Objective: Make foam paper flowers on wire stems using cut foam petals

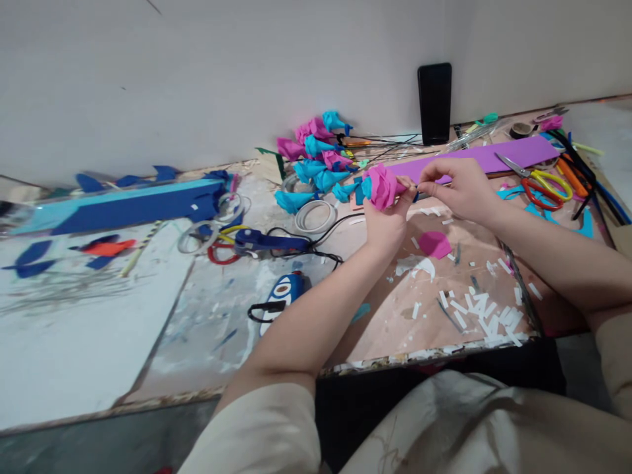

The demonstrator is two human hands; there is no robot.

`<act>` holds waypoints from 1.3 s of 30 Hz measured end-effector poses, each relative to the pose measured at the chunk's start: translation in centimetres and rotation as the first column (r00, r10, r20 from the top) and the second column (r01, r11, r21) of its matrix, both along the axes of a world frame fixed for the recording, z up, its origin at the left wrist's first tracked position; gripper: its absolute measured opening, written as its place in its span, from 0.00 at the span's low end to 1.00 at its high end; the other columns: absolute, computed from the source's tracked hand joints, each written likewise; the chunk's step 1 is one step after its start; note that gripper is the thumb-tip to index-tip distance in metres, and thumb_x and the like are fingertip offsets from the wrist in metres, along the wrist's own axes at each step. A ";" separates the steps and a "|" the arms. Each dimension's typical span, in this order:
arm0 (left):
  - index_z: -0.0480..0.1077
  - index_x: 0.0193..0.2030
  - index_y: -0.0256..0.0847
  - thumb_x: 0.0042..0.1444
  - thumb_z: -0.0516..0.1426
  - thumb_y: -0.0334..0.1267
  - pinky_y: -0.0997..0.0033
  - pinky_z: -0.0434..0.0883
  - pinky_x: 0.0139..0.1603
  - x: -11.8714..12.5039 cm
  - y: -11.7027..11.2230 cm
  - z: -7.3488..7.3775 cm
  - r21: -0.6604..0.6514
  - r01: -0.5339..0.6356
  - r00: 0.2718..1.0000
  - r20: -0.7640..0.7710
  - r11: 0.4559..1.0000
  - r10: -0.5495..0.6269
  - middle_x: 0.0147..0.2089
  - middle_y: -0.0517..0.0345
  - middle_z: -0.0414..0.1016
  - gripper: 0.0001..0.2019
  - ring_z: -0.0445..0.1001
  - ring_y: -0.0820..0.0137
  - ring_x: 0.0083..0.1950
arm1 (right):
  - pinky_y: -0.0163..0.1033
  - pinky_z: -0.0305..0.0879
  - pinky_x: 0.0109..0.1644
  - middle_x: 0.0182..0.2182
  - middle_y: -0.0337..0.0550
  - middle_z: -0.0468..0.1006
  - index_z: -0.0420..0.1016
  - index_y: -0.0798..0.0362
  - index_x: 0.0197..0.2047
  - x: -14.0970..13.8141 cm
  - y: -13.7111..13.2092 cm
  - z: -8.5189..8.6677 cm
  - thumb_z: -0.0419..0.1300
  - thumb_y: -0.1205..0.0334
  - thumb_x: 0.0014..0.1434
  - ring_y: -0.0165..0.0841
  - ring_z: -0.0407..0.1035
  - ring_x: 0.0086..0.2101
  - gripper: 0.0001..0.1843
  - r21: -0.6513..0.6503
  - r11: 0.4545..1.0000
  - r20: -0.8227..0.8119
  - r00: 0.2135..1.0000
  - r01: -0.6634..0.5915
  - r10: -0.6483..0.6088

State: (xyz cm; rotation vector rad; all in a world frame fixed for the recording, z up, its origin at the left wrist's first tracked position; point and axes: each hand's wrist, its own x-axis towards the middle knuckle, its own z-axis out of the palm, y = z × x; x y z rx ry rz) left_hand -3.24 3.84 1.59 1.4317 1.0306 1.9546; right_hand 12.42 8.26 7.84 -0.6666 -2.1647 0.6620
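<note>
Here, pink flower [382, 186] in left fingers [407, 192], oval emblem [283, 289] on blue object [296, 284]

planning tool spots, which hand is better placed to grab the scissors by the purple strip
Probably the right hand: it is nearer the scissors, which lie on its side. The left hand is farther away and holds the pink flower.

Your pink flower [382, 185], a full bloom of layered, crinkled petals, lies sideways in your left hand [388, 227], its head toward the left and its base toward the right, where something dark blue [416, 196] shows.
</note>
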 end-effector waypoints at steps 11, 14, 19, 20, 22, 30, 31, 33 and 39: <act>0.71 0.35 0.44 0.52 0.68 0.59 0.62 0.78 0.47 0.5 -0.5 0.2 -0.027 0.022 1.000 -0.006 0.999 -0.022 0.36 0.58 0.73 0.21 0.77 0.66 0.42 | 0.40 0.69 0.35 0.27 0.41 0.79 0.78 0.53 0.31 0.5 1.6 -0.5 0.69 0.51 0.58 0.33 0.70 0.29 0.14 -0.328 0.940 -0.042 0.995 -0.096 0.087; 0.71 0.34 0.44 0.52 0.68 0.59 0.61 0.78 0.48 0.4 -0.3 0.2 -0.022 0.003 1.000 0.001 1.000 -0.003 0.36 0.58 0.73 0.21 0.77 0.66 0.42 | 0.44 0.71 0.40 0.31 0.42 0.79 0.78 0.53 0.33 0.5 1.1 -0.5 0.69 0.52 0.58 0.36 0.72 0.34 0.13 -0.175 0.985 -0.050 0.999 -0.006 -0.003; 0.73 0.34 0.43 0.52 0.68 0.58 0.63 0.76 0.51 0.1 0.2 -0.1 0.020 -0.036 0.999 0.036 0.999 0.035 0.35 0.59 0.74 0.20 0.76 0.68 0.42 | 0.56 0.65 0.56 0.42 0.46 0.78 0.80 0.48 0.38 0.6 -0.5 -0.1 0.61 0.57 0.65 0.46 0.71 0.48 0.07 0.292 0.947 0.044 0.988 0.132 -0.151; 0.74 0.35 0.43 0.52 0.68 0.57 0.64 0.76 0.51 0.1 0.2 -0.1 0.017 -0.041 0.998 0.043 0.999 0.040 0.36 0.59 0.75 0.20 0.77 0.68 0.42 | 0.58 0.63 0.57 0.43 0.46 0.78 0.80 0.47 0.39 0.6 -0.6 -0.2 0.60 0.58 0.66 0.47 0.70 0.49 0.07 0.348 0.928 0.064 0.984 0.131 -0.163; 0.74 0.36 0.43 0.51 0.69 0.58 0.65 0.76 0.50 0.2 0.2 0.0 0.006 -0.044 0.997 0.057 0.999 0.044 0.37 0.59 0.76 0.20 0.77 0.68 0.43 | 0.59 0.62 0.58 0.44 0.47 0.78 0.80 0.46 0.40 0.6 -0.8 -0.5 0.59 0.60 0.66 0.47 0.69 0.49 0.08 0.412 0.904 0.096 0.981 0.115 -0.168; 0.71 0.34 0.43 0.52 0.67 0.62 0.63 0.77 0.50 0.2 -0.3 0.6 -0.009 -0.004 1.000 -0.018 1.000 0.003 0.36 0.58 0.74 0.23 0.78 0.66 0.43 | 0.49 0.66 0.48 0.38 0.47 0.80 0.79 0.52 0.37 0.5 -0.1 -0.1 0.60 0.64 0.60 0.43 0.72 0.42 0.06 0.276 0.961 0.139 0.989 0.003 -0.043; 0.70 0.34 0.43 0.52 0.67 0.61 0.61 0.78 0.51 0.2 -0.3 0.5 -0.011 0.001 1.000 -0.025 1.000 -0.001 0.36 0.58 0.73 0.23 0.78 0.66 0.43 | 0.46 0.66 0.47 0.36 0.46 0.80 0.78 0.52 0.36 0.6 0.1 0.2 0.60 0.65 0.58 0.41 0.72 0.40 0.05 0.227 0.974 0.145 0.989 -0.021 -0.012; 0.70 0.35 0.44 0.51 0.67 0.61 0.59 0.78 0.52 0.1 -0.3 0.4 -0.020 0.007 0.999 -0.036 1.000 -0.007 0.36 0.58 0.73 0.23 0.78 0.64 0.44 | 0.43 0.66 0.43 0.33 0.43 0.80 0.78 0.52 0.35 0.7 0.2 0.6 0.61 0.65 0.56 0.38 0.72 0.36 0.04 0.127 0.989 0.161 0.986 -0.075 0.054; 0.70 0.35 0.44 0.52 0.68 0.60 0.57 0.77 0.53 0.1 -0.3 0.4 -0.002 0.030 0.999 -0.045 1.000 -0.030 0.36 0.59 0.71 0.22 0.78 0.64 0.44 | 0.40 0.64 0.40 0.32 0.43 0.80 0.76 0.53 0.35 0.7 0.1 0.7 0.62 0.66 0.53 0.36 0.71 0.34 0.04 0.099 0.988 0.205 0.974 -0.116 0.094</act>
